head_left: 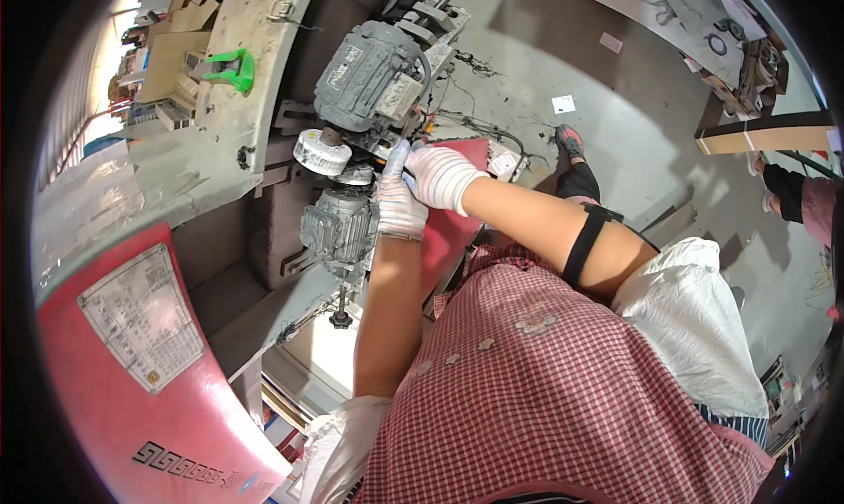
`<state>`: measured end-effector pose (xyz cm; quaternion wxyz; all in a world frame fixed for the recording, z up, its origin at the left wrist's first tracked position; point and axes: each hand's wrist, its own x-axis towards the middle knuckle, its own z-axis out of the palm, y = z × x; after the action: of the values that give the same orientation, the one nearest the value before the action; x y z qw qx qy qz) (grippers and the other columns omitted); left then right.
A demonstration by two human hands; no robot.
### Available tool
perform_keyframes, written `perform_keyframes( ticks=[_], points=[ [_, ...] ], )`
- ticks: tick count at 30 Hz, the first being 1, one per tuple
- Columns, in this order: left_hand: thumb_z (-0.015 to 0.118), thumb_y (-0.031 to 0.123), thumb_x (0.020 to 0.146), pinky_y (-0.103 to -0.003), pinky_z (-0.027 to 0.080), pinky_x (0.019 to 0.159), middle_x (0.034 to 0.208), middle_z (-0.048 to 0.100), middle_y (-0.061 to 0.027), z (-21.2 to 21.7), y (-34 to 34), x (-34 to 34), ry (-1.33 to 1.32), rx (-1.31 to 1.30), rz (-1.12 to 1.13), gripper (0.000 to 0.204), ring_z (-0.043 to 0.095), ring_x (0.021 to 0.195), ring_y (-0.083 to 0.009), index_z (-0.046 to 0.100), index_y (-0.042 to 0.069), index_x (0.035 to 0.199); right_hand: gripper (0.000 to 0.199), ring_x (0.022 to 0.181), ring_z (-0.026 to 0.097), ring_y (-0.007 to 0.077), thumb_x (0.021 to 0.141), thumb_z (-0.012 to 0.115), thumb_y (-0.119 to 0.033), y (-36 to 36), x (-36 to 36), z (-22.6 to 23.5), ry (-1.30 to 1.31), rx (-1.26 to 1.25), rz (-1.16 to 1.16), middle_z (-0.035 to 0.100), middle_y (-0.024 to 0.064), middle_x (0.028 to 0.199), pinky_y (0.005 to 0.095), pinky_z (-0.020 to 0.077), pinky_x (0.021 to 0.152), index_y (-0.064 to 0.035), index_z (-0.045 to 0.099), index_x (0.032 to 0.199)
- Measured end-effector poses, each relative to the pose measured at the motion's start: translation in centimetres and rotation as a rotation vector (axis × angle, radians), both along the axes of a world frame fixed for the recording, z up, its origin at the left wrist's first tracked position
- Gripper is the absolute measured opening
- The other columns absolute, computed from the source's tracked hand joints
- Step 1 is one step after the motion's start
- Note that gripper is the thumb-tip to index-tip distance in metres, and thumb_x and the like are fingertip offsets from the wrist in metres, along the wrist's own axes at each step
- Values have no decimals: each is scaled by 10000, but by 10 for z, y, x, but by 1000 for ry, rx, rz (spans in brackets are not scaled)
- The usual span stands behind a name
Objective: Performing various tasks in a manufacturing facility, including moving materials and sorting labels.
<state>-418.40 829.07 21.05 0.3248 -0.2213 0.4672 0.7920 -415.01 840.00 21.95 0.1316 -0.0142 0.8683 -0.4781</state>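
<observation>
A white plate [143, 319] of dense print, too small to read, on a curved red panel [211, 409]. Below it, a black geometric border [178, 463] beside a small blue oval mark [251, 482]. Blurred pale lettering [347, 65] on a grey motor [378, 55].

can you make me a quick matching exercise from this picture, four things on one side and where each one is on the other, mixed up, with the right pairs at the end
Things
1. left hand
2. bright green piece
3. white square
4. pale label plate

Places
A. on the grey floor
B. on the pink-red panel, lower left
C. in a striped glove, close beside the right hand
D. on the pale ledge, upper left

Right pairs: 1-C, 2-D, 3-A, 4-B
</observation>
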Motion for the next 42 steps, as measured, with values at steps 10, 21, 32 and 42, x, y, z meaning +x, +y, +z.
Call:
perform_keyframes(
  ticks=[10,21,32,42],
  points=[
    [692,347,822,-379,499,830,1011,642,-80,10,3,3,-98,-132,-164,279,617,928,-219,615,137,989,303,936,610,404,817,549,-198,-13,0,-10,-136,18,-170,638,261,963,448,495,817,18,617,1017],
    [679,338,846,-327,444,935,1074,620,-11,82,-26,100,273,175,-347,350,562,1041,-136,612,100,1093,365,767,666,326,850,483,-152,0,103,133,53,776,149,668,195,837,442,531,680,-31,542,1188],
    [635,241,852,-376,506,825,945,645,-73,157,-46,33,134,949,232,208,615,882,-218,595,87,986,214,912,682,284,818,587,-103,-106,10,241,135,1539,465,688,158,1007,384,553,740,-58,677,1006],
    [665,230,811,-384,521,800,858,646,-86,159,-47,26,187,1335,192,175,620,794,-238,593,90,887,186,916,687,250,727,711,-75,-129,8,254,135,1720,532,710,107,955,362,559,699,-81,716,912]
  ],
)
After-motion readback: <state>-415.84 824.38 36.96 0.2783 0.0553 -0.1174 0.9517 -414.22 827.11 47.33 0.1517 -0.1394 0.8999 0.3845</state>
